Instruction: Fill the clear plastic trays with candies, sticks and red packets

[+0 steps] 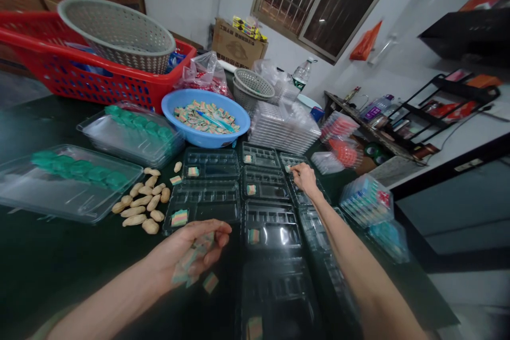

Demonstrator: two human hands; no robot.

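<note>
Cut off by the lower edge of the view, a clear plastic tray [285, 297] is seen dimly, with a striped piece [254, 328] at its left side. Both forearms are also cropped. By the left hand [199, 252], a loose clutch of striped pieces [185, 268] is held between half-curled fingers and palm; their number is lost to blur, and another loose piece [210, 282] is shown just beside, smeared. Peanuts [143, 202], tan and rough-shelled (partly overlapping), are heaped near glossy containers [107, 202] in which scalloped green shapes [79, 169] are seen. Ridged, compartmented trays [266, 183] are laid out in rows, most with one flat striped piece. At a farther tray [295, 160], the fingertips of the right hand [306, 178] are drawn together over a small piece [287, 169]; whether it is gripped cannot be told. Beyond, many more pieces are contained in a smooth blue basin [171, 117], and a red basket [111, 82] is topped by a perforated grey colander [119, 37].
</note>
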